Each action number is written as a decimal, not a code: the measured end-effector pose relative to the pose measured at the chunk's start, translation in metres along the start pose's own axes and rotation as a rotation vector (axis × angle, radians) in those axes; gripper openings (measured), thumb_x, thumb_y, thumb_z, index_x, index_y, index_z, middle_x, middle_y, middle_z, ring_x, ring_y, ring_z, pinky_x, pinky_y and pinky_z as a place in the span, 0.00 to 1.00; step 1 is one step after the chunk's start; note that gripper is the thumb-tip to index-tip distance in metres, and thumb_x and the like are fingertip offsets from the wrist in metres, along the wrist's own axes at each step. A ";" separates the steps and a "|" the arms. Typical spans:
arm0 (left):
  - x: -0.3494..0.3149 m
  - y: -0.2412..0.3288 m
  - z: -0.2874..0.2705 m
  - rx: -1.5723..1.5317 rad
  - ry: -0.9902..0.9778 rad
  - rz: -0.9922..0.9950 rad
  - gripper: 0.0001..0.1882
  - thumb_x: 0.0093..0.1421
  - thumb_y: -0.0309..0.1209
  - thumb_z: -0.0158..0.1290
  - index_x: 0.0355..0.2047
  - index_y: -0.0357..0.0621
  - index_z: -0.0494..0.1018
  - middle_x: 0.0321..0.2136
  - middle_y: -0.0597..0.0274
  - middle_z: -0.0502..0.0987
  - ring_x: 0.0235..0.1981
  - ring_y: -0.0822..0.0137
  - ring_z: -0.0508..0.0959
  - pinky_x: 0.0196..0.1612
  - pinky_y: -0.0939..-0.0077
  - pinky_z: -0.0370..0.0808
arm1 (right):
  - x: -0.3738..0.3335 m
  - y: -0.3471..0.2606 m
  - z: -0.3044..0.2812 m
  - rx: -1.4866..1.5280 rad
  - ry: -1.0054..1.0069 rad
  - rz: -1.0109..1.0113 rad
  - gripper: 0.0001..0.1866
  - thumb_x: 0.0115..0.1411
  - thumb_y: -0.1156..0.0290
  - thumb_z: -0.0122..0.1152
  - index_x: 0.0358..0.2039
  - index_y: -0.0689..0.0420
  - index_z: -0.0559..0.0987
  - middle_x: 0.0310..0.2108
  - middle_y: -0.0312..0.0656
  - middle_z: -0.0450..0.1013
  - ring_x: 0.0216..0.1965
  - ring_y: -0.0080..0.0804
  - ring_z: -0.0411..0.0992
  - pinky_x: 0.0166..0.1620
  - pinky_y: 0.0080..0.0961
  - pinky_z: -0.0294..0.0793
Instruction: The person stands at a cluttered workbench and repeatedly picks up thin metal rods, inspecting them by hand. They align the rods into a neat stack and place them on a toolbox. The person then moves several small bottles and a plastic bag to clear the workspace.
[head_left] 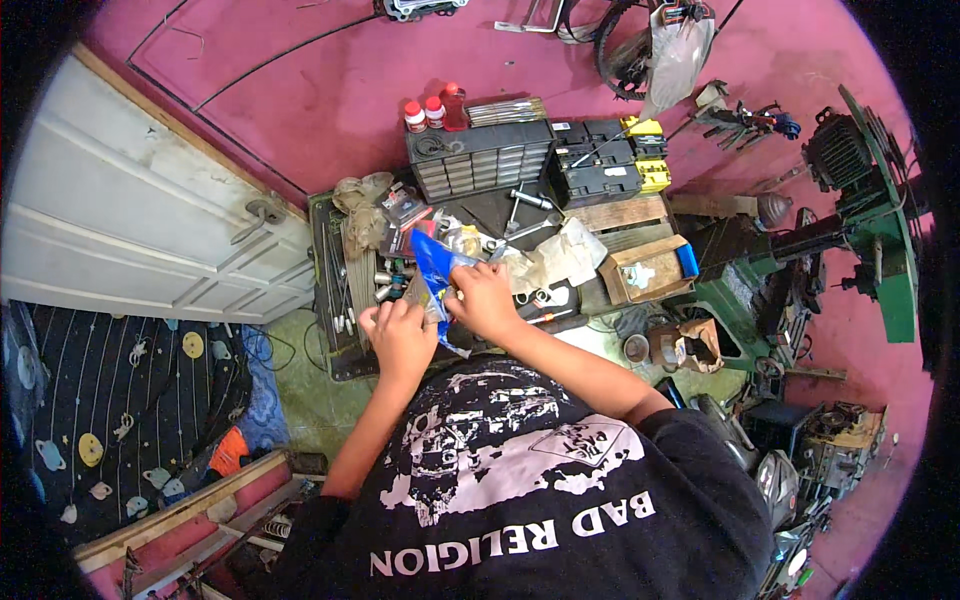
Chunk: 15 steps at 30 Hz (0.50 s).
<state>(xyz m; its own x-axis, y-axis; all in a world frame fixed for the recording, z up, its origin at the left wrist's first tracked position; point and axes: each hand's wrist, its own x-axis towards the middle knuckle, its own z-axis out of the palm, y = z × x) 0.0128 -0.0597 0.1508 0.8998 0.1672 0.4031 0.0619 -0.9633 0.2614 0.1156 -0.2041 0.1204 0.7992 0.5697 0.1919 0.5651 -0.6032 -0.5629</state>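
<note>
A blue and clear plastic packet (pixel 432 258) is held up over the near side of the cluttered workbench. My right hand (pixel 485 302) has its fingers closed on the packet's right side. On the other side, my left hand (pixel 402 330) pinches the clear lower part; its fingertips are partly hidden. What lies inside the packet is too small to make out. Just beyond it are small bagged items and a clear package (pixel 403 207). Crumpled pale paper (pixel 568 252) lies to the right of my right hand.
A black drawer cabinet (pixel 480 160) stands at the bench's back, with red bottles (pixel 453 108) on top. Black and yellow cases (pixel 598 160) sit beside it. An open cardboard box (pixel 650 272) is at the right, near a green machine (pixel 880 225). A white door (pixel 150 190) is at left.
</note>
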 end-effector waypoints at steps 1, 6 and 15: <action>0.001 0.003 0.000 -0.018 0.019 0.018 0.09 0.51 0.32 0.61 0.19 0.45 0.73 0.25 0.61 0.73 0.33 0.59 0.75 0.49 0.54 0.63 | -0.002 0.000 0.009 -0.043 0.081 -0.028 0.14 0.55 0.59 0.61 0.35 0.55 0.75 0.30 0.42 0.77 0.37 0.45 0.75 0.43 0.44 0.61; 0.005 0.014 -0.010 -0.107 0.059 0.088 0.08 0.50 0.31 0.62 0.21 0.46 0.73 0.26 0.63 0.72 0.34 0.60 0.75 0.52 0.54 0.62 | 0.003 0.008 0.039 0.641 -0.203 0.210 0.23 0.56 0.57 0.61 0.49 0.56 0.76 0.44 0.45 0.81 0.50 0.49 0.77 0.50 0.52 0.68; -0.006 0.000 -0.011 -0.671 -0.248 -0.320 0.15 0.56 0.35 0.64 0.41 0.43 0.77 0.38 0.65 0.79 0.39 0.69 0.76 0.45 0.73 0.67 | 0.002 0.013 0.015 0.569 -0.097 0.169 0.23 0.53 0.61 0.67 0.50 0.53 0.81 0.39 0.52 0.80 0.42 0.53 0.80 0.44 0.39 0.76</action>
<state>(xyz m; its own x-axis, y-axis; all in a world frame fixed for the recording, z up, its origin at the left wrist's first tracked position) 0.0026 -0.0585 0.1584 0.9574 0.2869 0.0313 0.1314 -0.5297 0.8379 0.1217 -0.2022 0.1010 0.8311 0.5561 0.0033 0.2119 -0.3111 -0.9265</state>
